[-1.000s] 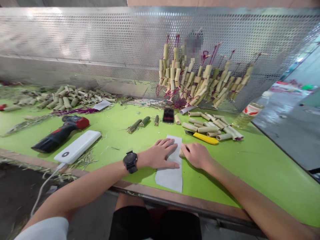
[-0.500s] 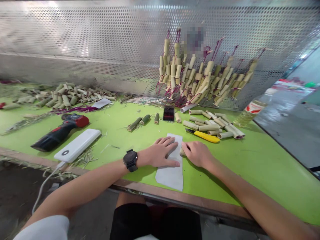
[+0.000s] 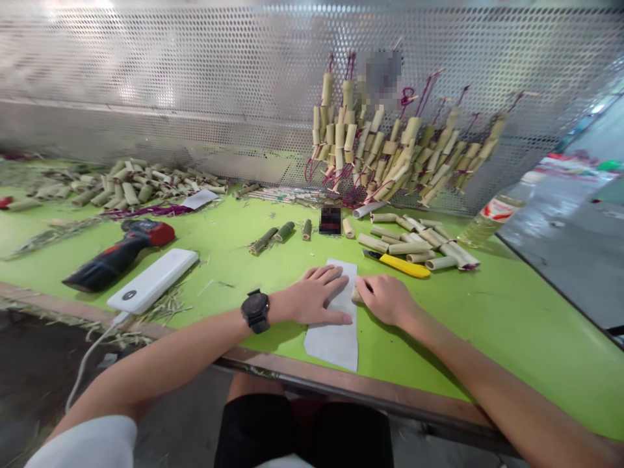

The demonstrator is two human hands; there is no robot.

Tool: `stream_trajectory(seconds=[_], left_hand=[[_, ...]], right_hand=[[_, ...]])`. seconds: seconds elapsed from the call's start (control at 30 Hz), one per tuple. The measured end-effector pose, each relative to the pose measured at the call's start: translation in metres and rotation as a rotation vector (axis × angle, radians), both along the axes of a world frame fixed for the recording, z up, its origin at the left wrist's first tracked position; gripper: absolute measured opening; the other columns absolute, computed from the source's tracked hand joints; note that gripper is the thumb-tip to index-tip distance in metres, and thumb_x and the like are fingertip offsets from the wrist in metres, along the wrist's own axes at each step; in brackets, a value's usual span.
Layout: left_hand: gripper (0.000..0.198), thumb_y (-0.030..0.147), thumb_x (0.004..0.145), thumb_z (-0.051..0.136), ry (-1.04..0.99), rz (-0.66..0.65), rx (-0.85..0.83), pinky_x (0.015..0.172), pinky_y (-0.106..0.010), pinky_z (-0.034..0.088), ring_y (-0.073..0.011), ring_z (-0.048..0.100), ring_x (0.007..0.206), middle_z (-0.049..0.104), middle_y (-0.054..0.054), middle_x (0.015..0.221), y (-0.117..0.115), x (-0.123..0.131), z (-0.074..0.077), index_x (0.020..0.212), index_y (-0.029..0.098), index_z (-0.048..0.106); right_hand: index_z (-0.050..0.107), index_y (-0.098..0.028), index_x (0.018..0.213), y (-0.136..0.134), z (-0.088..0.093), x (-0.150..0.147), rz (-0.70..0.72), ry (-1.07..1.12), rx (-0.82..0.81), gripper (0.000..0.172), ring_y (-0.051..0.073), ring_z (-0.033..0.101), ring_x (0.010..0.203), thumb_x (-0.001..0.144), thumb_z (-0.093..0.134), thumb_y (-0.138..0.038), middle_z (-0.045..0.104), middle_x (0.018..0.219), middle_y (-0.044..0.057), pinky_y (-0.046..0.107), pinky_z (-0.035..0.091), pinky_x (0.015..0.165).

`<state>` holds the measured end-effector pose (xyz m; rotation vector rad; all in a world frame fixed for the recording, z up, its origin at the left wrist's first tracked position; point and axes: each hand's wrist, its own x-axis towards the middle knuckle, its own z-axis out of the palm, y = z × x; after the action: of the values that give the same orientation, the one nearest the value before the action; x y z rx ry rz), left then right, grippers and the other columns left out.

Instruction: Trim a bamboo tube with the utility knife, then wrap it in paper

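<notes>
My left hand [image 3: 319,297], a black watch on its wrist, lies flat with fingers spread on a white sheet of paper [image 3: 334,348] on the green table. At the sheet's right edge my right hand [image 3: 385,299] is closed around a short bamboo piece [image 3: 356,296]; only its near end shows, the rest is hidden under the fingers. A yellow utility knife [image 3: 402,265] lies just beyond my right hand. Behind it is a loose group of cut bamboo tubes [image 3: 408,248]. Several short green bamboo pieces [image 3: 284,232] lie beyond my left hand.
To the left are a cordless drill [image 3: 124,253] and a white power bank [image 3: 153,279] with a cable. A bamboo heap [image 3: 129,188] lies at the back left. Strung bamboo bundles [image 3: 390,149] lean on the perforated metal wall [image 3: 195,78]. A bottle [image 3: 497,211] stands at right.
Both hands keep the same pose on the paper and the bamboo piece. The whole view has shifted very slightly; nothing has been picked up or let go.
</notes>
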<state>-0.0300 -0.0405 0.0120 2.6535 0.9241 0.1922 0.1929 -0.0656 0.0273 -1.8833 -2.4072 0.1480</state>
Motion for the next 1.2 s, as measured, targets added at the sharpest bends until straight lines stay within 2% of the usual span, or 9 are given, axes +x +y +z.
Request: stream_trajectory(seconds=[0.67,1.2], left_hand=[[0.104,0.087,0.086,0.037,0.043,0.006,-0.059,0.124,-0.053,0.014,-0.039,0.011,0.156,0.016,-0.015,0.169,-0.003,0.0,0.011,0.163,0.017,0.025],[0.103,0.089,0.086,0.033,0.049,-0.012,-0.034,0.123,-0.051,0.015,-0.0371,0.012,0.156,0.016,-0.015,0.169,0.001,-0.002,0.003,0.163,0.02,0.022]], right_hand=[[0.07,-0.019,0.075,0.0,0.0,-0.001,0.01,0.043,0.007,0.055,0.016,0.061,0.064,0.106,0.028,-0.04,0.073,0.076,0.006,0.029,0.026,0.056],[0.07,-0.019,0.075,0.0,0.001,-0.002,-0.004,0.018,0.008,0.054,0.017,0.064,0.068,0.106,0.03,-0.04,0.075,0.078,0.006,0.029,0.025,0.057]])
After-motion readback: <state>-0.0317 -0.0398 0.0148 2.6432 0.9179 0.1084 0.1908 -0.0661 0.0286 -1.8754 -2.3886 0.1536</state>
